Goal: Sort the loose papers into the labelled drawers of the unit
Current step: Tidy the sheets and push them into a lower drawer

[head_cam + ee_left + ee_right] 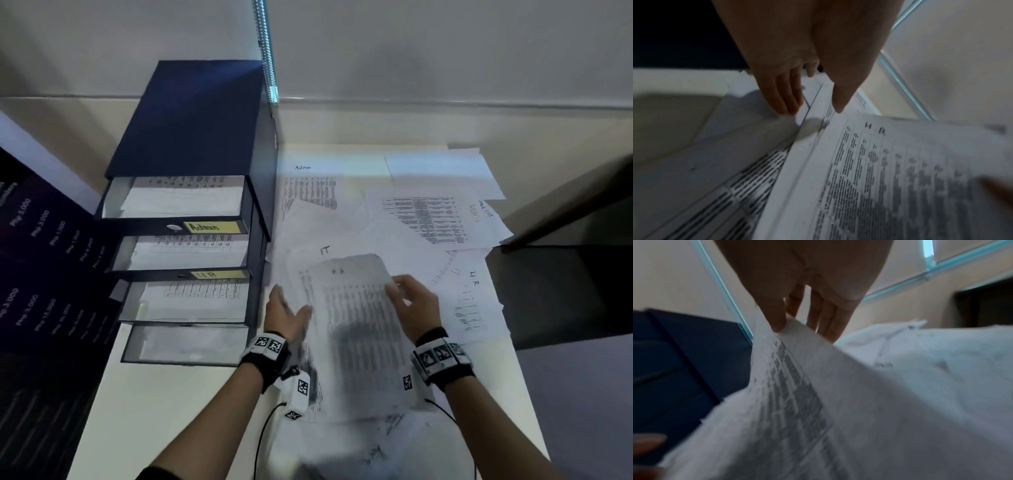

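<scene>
White table [191, 394], R hand [416, 301] pinching HR sheet [359, 329], L hand [286, 313] open

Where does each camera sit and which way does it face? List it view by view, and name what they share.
Head: looks forward and down at the table, the drawer unit and loose papers; both forearms and hands show.
Left wrist: looks along the left hand, fingers straight above the papers beside the lifted sheet.
Right wrist: looks along the right hand, whose thumb and fingers pinch the sheet's edge; the dark blue unit lies behind.
Shared: all three show the lifted sheet, marked HR in the left wrist view.
</scene>
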Demonstrator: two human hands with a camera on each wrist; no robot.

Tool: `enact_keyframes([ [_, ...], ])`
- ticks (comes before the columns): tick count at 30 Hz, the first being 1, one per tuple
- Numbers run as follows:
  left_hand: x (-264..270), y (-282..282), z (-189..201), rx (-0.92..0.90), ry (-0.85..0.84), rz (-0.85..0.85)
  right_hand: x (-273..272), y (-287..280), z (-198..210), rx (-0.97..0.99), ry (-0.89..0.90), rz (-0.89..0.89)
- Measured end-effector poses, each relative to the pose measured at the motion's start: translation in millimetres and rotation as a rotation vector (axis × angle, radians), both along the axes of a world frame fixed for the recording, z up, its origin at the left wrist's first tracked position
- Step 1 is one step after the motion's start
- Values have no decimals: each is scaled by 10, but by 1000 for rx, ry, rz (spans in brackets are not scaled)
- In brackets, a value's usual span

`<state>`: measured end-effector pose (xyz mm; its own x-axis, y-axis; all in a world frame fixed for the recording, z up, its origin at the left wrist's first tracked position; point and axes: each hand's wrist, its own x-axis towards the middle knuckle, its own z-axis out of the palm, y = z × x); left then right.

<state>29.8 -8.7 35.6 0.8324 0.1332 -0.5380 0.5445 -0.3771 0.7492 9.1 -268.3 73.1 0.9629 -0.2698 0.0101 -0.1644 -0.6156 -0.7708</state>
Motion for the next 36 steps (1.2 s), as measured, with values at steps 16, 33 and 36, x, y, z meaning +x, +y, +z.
enact_keyframes([
  [16, -41, 899, 1719, -473, -396, 15, 513, 1063, 2232, 416, -374, 363],
  [33, -977, 2732, 1549, -360, -216, 146, 524, 2683, 932, 711, 470, 183],
  [36, -821, 2733, 1440, -248, -347, 218, 465, 2643, 977, 705, 483, 273],
])
